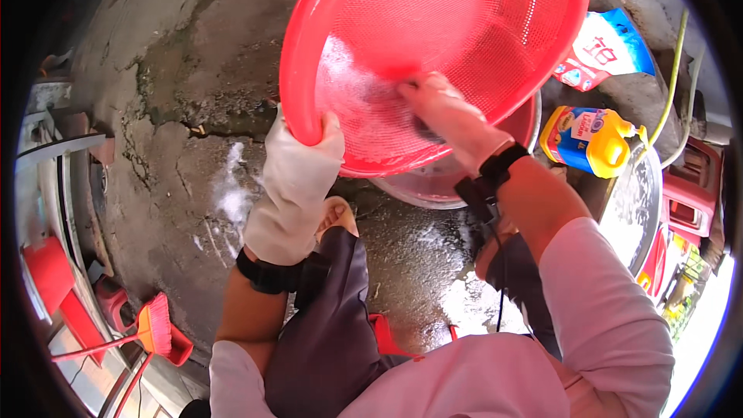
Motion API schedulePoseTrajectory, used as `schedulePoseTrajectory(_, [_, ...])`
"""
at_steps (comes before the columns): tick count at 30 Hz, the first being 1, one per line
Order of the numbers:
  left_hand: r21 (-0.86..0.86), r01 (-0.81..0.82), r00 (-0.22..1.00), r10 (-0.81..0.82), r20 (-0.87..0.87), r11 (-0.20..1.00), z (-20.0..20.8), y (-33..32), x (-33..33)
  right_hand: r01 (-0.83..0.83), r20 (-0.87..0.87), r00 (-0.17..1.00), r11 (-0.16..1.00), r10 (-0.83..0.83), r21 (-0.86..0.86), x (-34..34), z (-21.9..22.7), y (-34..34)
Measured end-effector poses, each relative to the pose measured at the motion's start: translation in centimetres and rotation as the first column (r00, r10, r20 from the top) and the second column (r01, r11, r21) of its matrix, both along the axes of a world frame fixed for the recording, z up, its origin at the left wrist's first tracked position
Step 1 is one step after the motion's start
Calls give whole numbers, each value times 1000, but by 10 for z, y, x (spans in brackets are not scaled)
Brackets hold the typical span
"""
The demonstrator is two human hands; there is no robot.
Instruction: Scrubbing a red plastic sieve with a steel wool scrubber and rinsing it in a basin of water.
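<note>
A large red plastic mesh basket [298,54] is tilted up in front of me, with white suds on the left of its inner mesh. My left hand [298,174], in a whitish glove, is closed round the basket's near left rim. Inside the basket, my right hand [455,116] is closed and smeared by motion. Its fingers are curled round something reddish and dark, too blurred to name, against the mesh. Below the basket's near edge, a round metal basin [433,200] shows in part on the wet floor.
To the right lie a yellow and blue jug [580,141] and a blue, white and red detergent bag [615,46]. A yellow-green hose [676,77] runs down to a wide tub [656,209] beside a red stool [691,186]. At lower left is a red and orange broom [156,327].
</note>
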State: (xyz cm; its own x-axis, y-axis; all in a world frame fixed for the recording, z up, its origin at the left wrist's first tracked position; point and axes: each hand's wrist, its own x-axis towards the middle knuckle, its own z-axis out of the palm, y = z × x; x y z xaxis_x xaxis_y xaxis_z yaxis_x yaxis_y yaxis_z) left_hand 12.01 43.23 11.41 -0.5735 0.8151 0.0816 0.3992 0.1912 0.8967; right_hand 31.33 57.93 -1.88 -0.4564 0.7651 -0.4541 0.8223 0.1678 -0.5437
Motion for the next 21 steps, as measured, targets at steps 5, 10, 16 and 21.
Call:
schedulePoseTrajectory(5, [-41,5,980,-13,-200,999,16,-14,-5,8,79,997,997,-14,82,-33,52,-26])
schedulePoseTrajectory(10, [-68,-8,994,1,-109,998,9,-10,-9,14,-46,999,999,-12,38,-16,32,-9])
schedulePoseTrajectory(16, [-93,-24,975,3,-224,995,25,-15,-7,-58,64,997,972,45,227,-36,45,-31])
schedulePoseTrajectory(21, [-125,20,1000,-21,-5,992,17,-14,-5,22,140,989,986,-45,164,-9,39,-5])
